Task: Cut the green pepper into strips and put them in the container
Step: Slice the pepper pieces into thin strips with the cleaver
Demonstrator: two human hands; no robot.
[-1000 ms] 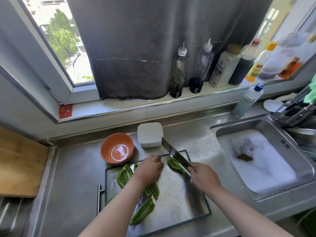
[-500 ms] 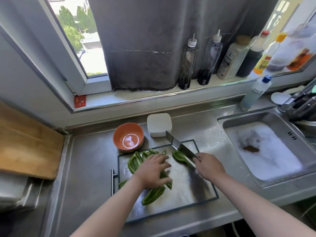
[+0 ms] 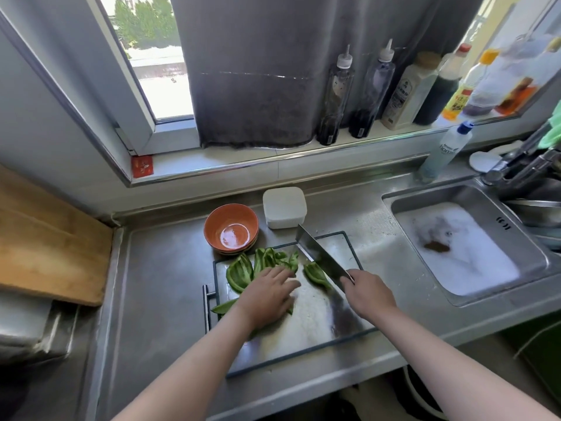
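Several pepper pieces [image 3: 239, 273] lie whole on the board [image 3: 312, 326]; L hand [image 3: 267, 294], fingers flat, rests on them, R hand [image 3: 368, 294] grips knife [image 3: 318, 255]. No strips cut yet, bowl [image 3: 212, 221] holds none.

The left hand [image 3: 267, 294] has slid back from the knife [image 3: 321, 259] onto the nearer pepper pieces [image 3: 239, 273]

Orange bowl [image 3: 231, 229], white container [image 3: 284, 208] flank board's [image 3: 306, 335] far edge; open counter [image 3: 158, 284] left; sink [image 3: 473, 205] right.
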